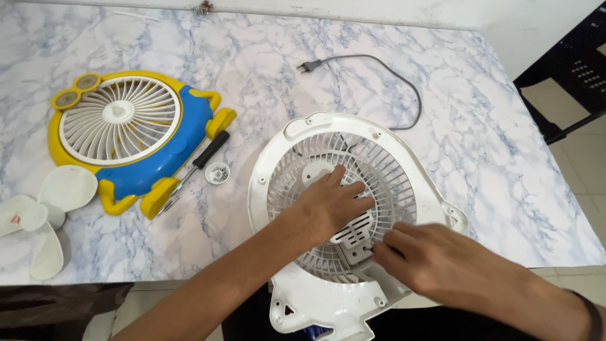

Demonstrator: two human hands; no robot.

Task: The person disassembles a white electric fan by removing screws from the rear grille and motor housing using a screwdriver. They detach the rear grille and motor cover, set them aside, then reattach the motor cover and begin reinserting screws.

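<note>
1. White fan blade point(38, 218): lies at the table's left edge, well to the left of the white rear fan housing, just beside the yellow and blue front cover.
2. Yellow and blue front cover point(136, 136): lies flat with its white grille facing up, well to the left of the housing.
3. Screwdriver point(201, 161) with a black handle: rests against the cover's right side, between cover and housing.
4. Small white cap point(218, 173): sits just left of the housing, beside the screwdriver; it seems to hold screws, though they are too small to be sure.
5. Left hand point(331, 205): lies palm down, fingers spread, pressing on the centre of the housing grille.
6. White rear fan housing point(297, 158): lies flat on the marble table point(505, 139), its lower end overhanging the near edge.
7. Grey power cord point(391, 72): curves away from the housing's upper right, its plug lying behind the housing.
8. Right hand point(435, 256): fingers curled, tips pinching at the motor mount point(355, 239) in the housing's lower centre; the motion blur hides exactly what they grip.
</note>
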